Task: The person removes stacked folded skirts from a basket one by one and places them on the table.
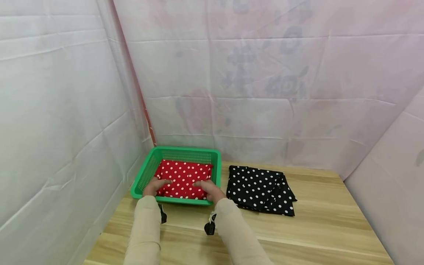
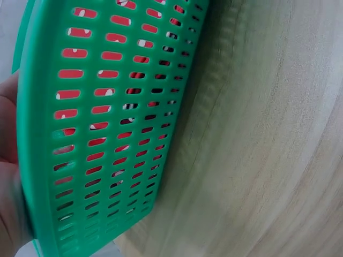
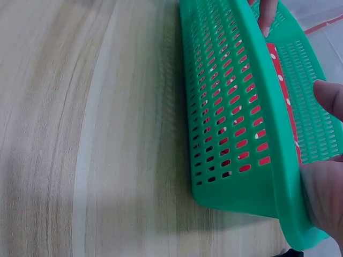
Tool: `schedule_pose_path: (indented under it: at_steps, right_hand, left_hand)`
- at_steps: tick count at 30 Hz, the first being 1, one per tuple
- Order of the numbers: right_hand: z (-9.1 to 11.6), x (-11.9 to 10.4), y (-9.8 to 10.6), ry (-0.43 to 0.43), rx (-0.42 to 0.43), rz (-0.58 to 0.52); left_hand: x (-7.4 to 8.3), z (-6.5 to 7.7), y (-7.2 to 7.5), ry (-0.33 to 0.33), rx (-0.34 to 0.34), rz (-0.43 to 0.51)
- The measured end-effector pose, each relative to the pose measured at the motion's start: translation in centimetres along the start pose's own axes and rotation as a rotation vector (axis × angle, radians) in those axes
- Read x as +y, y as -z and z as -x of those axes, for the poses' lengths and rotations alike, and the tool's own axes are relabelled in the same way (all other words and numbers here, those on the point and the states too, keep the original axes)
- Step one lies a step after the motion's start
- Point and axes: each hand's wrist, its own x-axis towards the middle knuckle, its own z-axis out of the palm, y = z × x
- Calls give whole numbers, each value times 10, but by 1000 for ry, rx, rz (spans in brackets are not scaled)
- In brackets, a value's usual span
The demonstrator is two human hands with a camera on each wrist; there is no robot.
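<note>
A red cloth with white dots point(image 1: 183, 178) lies folded inside a green plastic basket point(image 1: 187, 149). My left hand point(image 1: 154, 186) reaches over the basket's near left rim, its thumb extended above the left part of the cloth. On the other side, my right hand point(image 1: 212, 189) crosses the near right rim, thumb pointing inward over the cloth. In the right wrist view that thumb point(image 3: 329, 97) is straight and apart from the cloth. The other fingers of both hands are mostly hidden in the head view. Red fabric shows through the slots of the basket wall point(image 2: 107, 128).
To the basket's right, a black cloth with white dots point(image 1: 258, 189) lies folded on the wooden table point(image 1: 318, 228), its right corner splayed out. Pale curtains point(image 1: 251, 81) hang behind and at both sides. The basket stands near the back left corner.
</note>
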Motion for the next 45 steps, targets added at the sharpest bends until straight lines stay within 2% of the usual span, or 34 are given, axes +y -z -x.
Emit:
schedule_pose_path:
  at_steps: [7,17,23,30,31,35,37,41,45]
  right_hand:
    - [-1,2,2,14,-18,-71]
    - [1,-4,6,41,-51,-86]
    - [-1,-7,10,66,-103,-55]
    - [-2,-5,13,54,-144,-164]
    - [-1,-5,12,58,-145,-167]
    - [2,-6,13,64,-141,-177]
    - [2,-7,13,68,-151,-183]
    - [0,-6,12,77,-181,-240]
    - [-1,-6,10,139,-158,-237]
  left_hand:
    - [-3,-1,-1,-8,11,38]
    - [3,1,1,-36,4,59]
    - [7,0,2,-40,-1,120]
    - [4,-7,0,-51,-28,274]
    - [3,-8,1,-64,-39,278]
    - [3,-6,0,-131,-72,167]
    - [3,-4,0,-145,-79,125]
    - [2,0,1,-123,-20,132]
    - [1,-2,1,-127,51,150]
